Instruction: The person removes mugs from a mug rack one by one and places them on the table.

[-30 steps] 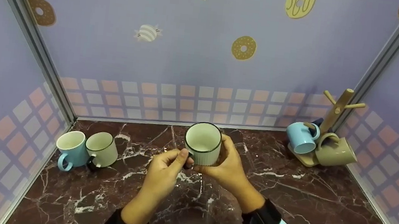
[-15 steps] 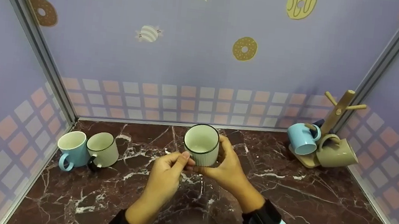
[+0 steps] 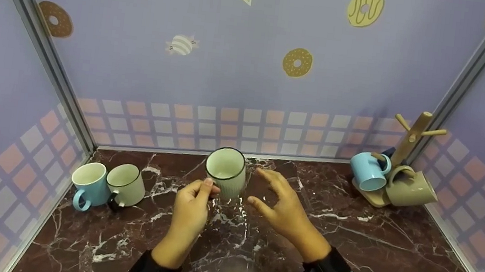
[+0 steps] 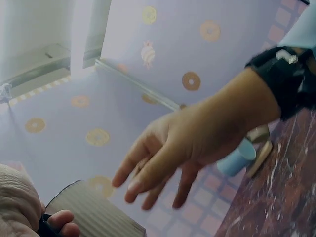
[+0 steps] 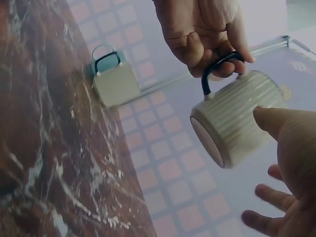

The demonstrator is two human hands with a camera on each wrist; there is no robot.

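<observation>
A pale ribbed mug with a dark rim is held up over the marbled counter, its open top facing the head camera. My left hand pinches the mug's dark handle between thumb and curled fingers, as the right wrist view shows. To the mug's right, my right hand has its fingers spread and holds nothing. In the head view a gap shows between its fingertips and the mug wall.
At left, a blue mug and a pale mug with dark handle stand side by side. At right, a wooden mug tree bears a hanging blue mug and an olive mug. Patterned walls enclose the counter.
My right hand has let go of the mug and drawn back to the right. My left hand has moved the mug a little to the left by its handle.
</observation>
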